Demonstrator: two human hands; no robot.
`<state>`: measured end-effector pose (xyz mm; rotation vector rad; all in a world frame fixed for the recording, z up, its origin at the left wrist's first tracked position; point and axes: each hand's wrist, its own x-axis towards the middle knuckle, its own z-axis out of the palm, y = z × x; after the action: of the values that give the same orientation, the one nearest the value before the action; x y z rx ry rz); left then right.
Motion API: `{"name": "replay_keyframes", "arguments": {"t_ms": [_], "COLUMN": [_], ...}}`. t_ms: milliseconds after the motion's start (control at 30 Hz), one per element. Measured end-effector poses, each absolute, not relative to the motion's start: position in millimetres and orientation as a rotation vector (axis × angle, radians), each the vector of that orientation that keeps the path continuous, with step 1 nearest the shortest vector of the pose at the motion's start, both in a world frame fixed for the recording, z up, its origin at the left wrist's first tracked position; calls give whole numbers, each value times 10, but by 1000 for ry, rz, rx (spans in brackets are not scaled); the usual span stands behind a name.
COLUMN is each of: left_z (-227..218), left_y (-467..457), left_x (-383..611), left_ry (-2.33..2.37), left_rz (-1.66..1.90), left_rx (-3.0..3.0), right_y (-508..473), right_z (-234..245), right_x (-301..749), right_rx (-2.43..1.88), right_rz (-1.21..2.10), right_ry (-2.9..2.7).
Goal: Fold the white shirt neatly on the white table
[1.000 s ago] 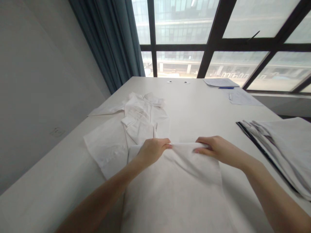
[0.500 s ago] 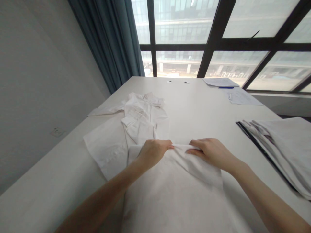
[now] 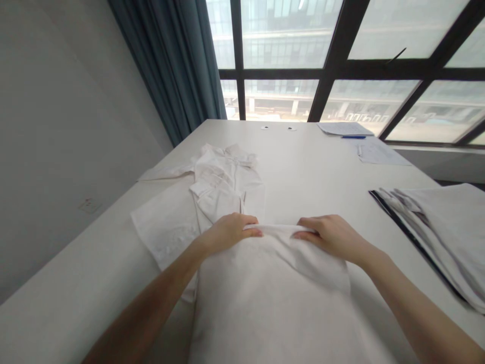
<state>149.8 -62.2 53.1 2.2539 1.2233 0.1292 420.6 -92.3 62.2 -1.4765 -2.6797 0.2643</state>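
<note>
A large piece of white cloth [image 3: 273,303] lies toward me over the near part of the table, its far edge raised in a fold; I cannot tell what kind of item it is. My left hand [image 3: 231,232] pinches that edge near its left end, thumb and fingers closed on the fabric. Further right, my right hand [image 3: 329,235] grips the same edge, and creases run down between the two hands. Just beyond, a white shirt [image 3: 215,177] is spread on the table, one sleeve reaching left. The cloth partly covers its near end.
The white table [image 3: 299,167] extends to the window. At right lies a stack of folded white cloth [image 3: 447,217] with a black strip along its edge. Papers [image 3: 344,129] and a blue pen [image 3: 353,137] rest at the far right. A blue curtain [image 3: 170,65] hangs at left.
My left hand has slid a little left along the cloth's edge, widening the gap between my hands. My right hand is nearly where it was, still gripping.
</note>
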Motion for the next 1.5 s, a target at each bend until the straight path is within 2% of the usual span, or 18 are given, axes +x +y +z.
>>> {"name": "replay_keyframes", "arguments": {"t_ms": [367,1033,1500], "left_z": [487,674,634], "left_y": [-658,-501,-604], "left_x": [1523,1216,1375], "left_ry": [1227,1151,1348], "left_rz": [86,-69,30], "left_rx": [2414,2143,2510], "right_y": [-851,-770,-817], "right_z": [584,516,515], "right_x": [4277,4392,4291], "right_rx": [-1541,-1460,-1439], "right_rz": [431,833,733], "right_ry": [-2652,-2500,-2536]}}
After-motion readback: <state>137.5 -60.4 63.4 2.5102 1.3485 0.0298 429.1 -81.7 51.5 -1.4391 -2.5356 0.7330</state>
